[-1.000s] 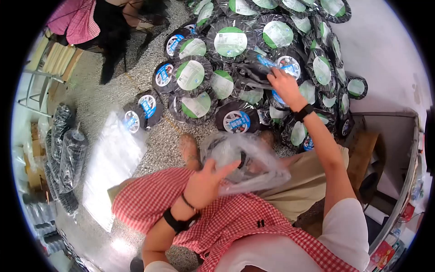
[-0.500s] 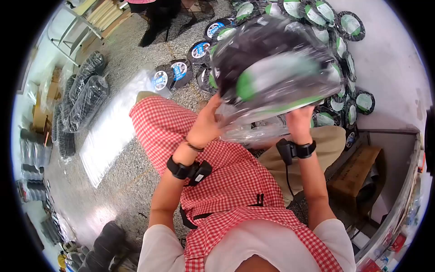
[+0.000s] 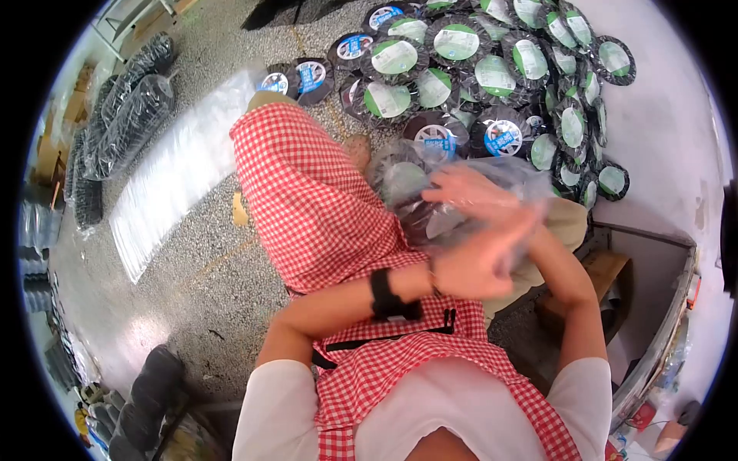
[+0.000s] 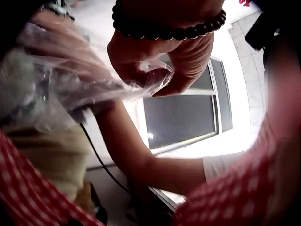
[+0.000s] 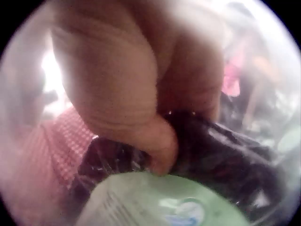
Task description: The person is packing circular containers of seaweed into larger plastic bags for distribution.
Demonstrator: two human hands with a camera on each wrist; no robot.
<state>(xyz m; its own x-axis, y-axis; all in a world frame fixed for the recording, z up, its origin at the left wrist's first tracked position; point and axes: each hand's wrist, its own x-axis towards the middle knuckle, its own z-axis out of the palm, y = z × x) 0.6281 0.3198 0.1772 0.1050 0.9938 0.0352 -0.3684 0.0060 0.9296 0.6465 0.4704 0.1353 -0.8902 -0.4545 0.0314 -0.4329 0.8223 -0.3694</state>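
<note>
In the head view a clear plastic bag (image 3: 511,173) lies over the person's lap, with black, round, film-wrapped packages inside. The left hand (image 3: 480,265), blurred in the head view, pinches the gathered bag edge (image 4: 157,80) between thumb and fingers in the left wrist view. My right hand (image 3: 469,192) is inside the bag, fingers apart over the packages. Its thumb (image 5: 162,150) rests against a black wrapped package (image 5: 211,155) with a round green-and-white label (image 5: 141,197). The forearms cross, left over right.
Many similar packages with round labels (image 3: 453,38) are heaped on the speckled floor beyond the knees. A stack of flat clear bags (image 3: 184,165) lies at the left. Further left are long wrapped bundles (image 3: 134,115). A bin with a cardboard box (image 3: 596,280) stands at the right.
Half a second ago both hands held wrapped packages up over the heap; now they are low at the bag. The right hand has gone into the bag, and the left has taken its edge.
</note>
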